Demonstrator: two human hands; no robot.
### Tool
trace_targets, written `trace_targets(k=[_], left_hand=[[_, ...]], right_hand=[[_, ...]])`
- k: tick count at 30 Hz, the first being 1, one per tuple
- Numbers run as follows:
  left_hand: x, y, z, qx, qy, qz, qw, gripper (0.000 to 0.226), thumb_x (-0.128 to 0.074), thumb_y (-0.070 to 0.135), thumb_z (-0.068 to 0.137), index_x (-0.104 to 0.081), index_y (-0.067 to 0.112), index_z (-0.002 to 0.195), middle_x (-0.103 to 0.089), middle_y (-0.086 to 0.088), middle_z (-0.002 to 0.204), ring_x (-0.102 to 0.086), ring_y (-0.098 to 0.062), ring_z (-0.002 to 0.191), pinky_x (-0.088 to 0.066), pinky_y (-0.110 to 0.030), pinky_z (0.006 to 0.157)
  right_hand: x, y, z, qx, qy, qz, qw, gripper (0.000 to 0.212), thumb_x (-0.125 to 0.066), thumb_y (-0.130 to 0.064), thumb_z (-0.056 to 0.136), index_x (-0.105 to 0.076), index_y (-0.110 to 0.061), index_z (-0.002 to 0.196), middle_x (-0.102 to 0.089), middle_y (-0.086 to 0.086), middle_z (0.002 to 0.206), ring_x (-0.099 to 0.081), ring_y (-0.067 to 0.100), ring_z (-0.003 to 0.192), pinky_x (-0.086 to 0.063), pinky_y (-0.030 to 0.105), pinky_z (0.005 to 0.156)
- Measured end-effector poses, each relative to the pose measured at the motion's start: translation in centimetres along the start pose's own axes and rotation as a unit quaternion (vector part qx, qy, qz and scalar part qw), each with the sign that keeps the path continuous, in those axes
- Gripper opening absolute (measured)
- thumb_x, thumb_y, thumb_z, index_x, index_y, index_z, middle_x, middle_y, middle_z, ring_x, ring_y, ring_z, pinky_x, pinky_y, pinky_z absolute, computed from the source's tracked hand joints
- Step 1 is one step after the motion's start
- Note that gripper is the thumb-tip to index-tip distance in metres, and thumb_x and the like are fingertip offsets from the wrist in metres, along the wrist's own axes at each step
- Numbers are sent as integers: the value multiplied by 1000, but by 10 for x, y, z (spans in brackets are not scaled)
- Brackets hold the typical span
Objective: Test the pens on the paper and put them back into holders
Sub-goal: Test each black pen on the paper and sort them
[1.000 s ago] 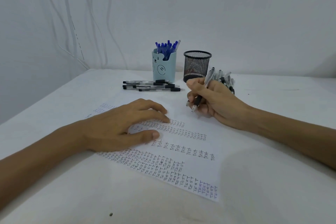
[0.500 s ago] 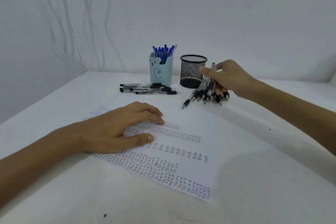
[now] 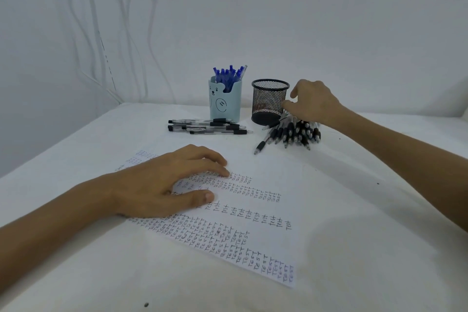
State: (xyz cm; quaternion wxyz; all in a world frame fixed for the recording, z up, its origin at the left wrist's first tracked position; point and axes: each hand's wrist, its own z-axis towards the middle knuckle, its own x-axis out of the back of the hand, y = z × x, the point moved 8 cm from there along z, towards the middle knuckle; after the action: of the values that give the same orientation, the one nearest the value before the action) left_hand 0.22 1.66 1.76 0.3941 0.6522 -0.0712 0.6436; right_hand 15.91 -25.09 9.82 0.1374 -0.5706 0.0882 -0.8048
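The left hand [image 3: 162, 185] lies flat on the paper [image 3: 268, 172], fingers spread and relaxed, fingertips and thumb pressing on the rows of handwritten "Test". The sheet sits slantwise in the middle of the white surface [image 3: 354, 210], one corner pointing towards the near edge.

The right hand [image 3: 312, 101] reaches to the far side of the surface and comes down on a pile of black pens [image 3: 293, 134], fingers bent onto their upper ends. Whether it pinches one of them cannot be told. The pile fans out towards the paper, and one pen [image 3: 262, 144] pokes out further than the rest.

Just left of the pile, touching or nearly so, stands a black mesh holder [image 3: 268, 101], upright. Beside that is a pale blue holder [image 3: 224, 106] with a bear face, packed with blue pens [image 3: 229, 75]. In front of it a few more black pens [image 3: 210, 126] lie side by side, parallel to the far edge.
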Motion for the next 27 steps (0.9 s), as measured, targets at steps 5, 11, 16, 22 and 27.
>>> trace_targets(k=[5,11,16,22,27], left_hand=[[1,0,0,7,-2,-2,1000,75,-42,94,83,-42,58,148,-41,32,156,-39,3,147,-39,-44,121],[5,-1,0,10,15,6,1000,68,-48,82,87,-42,54,149,-41,29,156,-39,1,147,-37,-43,122],[9,8,0,-26,-6,19,999,48,-57,53,104,-50,37,148,-45,27,151,-38,1,147,-31,-20,119],[7,6,1,-38,-16,26,999,45,-61,43,104,-52,33,146,-47,26,149,-39,1,146,-28,-9,114],[7,4,0,-38,-12,25,999,44,-62,41,103,-54,32,146,-47,26,150,-39,1,146,-28,-8,113]], right_hand=[[1,-43,-24,99,48,-34,993,21,-59,-34,95,-68,-16,96,-59,6,92,-56,30,85,-43,31,70],[-37,-104,-42,303,0,-16,953,16,-65,-31,94,-71,-17,99,-58,-11,77,-52,6,70,-44,30,69],[-50,-130,-49,387,56,-41,919,22,-59,-24,99,-72,-13,114,-62,7,113,-61,26,100,-54,41,71],[-65,-171,-52,443,55,-56,893,28,-50,-23,103,-70,-10,118,-67,6,118,-63,26,104,-55,40,76],[-93,-195,-44,418,-2,-139,898,36,-47,-25,99,-54,-6,129,-63,10,114,-51,27,110,-53,41,84]])
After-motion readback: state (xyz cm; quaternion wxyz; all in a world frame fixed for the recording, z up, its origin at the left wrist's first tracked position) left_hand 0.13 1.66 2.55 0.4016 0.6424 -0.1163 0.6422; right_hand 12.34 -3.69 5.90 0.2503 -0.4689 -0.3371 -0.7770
